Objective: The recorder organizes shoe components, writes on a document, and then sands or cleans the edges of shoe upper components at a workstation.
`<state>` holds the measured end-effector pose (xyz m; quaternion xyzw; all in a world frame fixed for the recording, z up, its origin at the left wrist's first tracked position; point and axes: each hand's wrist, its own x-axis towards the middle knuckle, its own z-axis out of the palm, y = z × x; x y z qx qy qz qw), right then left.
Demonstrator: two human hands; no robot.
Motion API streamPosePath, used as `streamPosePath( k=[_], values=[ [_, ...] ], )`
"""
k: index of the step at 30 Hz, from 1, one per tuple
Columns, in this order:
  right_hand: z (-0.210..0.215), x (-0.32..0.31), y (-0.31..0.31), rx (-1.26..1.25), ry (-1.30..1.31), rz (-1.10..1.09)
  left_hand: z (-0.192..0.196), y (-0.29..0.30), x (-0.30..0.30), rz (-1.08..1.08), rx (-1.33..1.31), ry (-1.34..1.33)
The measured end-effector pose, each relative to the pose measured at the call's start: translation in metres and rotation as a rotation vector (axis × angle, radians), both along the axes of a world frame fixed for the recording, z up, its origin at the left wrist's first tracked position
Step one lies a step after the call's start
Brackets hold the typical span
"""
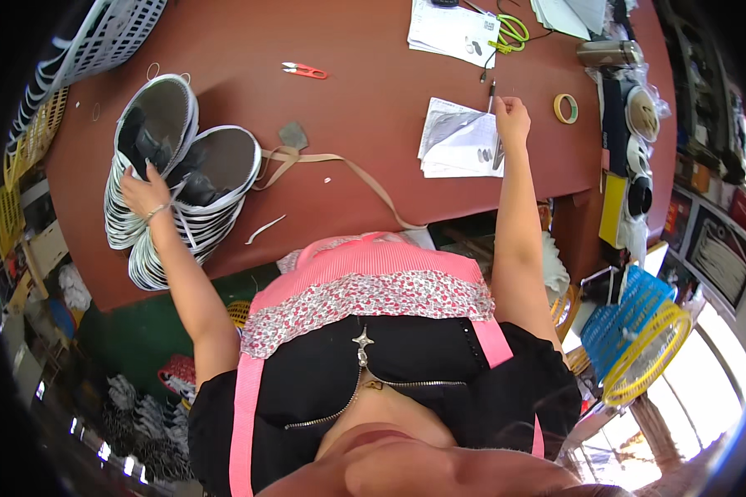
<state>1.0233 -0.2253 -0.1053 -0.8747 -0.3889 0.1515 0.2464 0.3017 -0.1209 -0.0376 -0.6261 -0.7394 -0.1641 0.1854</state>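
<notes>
L hand (pixel 147 195) on L pile of stacked white-rimmed, dark-lined oval pieces (pixel 122 217); R hand (pixel 512 118) at slim black pen (pixel 492 93), by white printed sheets (pixel 464 149). Red-handled metal snips (pixel 309 71) btwn, on reddish-brn tabletop (pixel 373 108); tan tape roll (pixel 565 121) R of R hand.

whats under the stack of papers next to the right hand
The papers lie on the red-brown tabletop, visible around their edges; anything directly beneath them is covered.
</notes>
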Motion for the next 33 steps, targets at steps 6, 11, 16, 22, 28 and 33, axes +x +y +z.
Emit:
streamPosePath(
  k=[6,11,16,22,28,33],
  values=[
    [-0.002,0.013,0.021,-0.241,0.027,0.133,0.019,-0.068,0.309,-0.532,-0.304,-0.597],
    [-0.019,0.018,0.030,-0.245,0.131,0.148,-0.028,-0.115,0.443,-0.749,-0.585,-0.533],
    [-0.044,0.032,0.026,-0.209,0.177,0.238,-0.044,-0.125,0.475,-0.561,-0.667,-0.863],
    [-0.030,0.035,0.023,-0.209,0.132,0.314,-0.047,-0.139,0.496,-0.528,-0.672,-0.922],
    [-0.044,0.039,0.024,-0.209,0.115,0.344,-0.046,-0.140,0.497,-0.507,-0.661,-0.929],
    [-0.041,0.040,0.026,-0.239,0.142,0.332,-0.053,-0.138,0.489,-0.530,-0.644,-0.912]
  ],
)
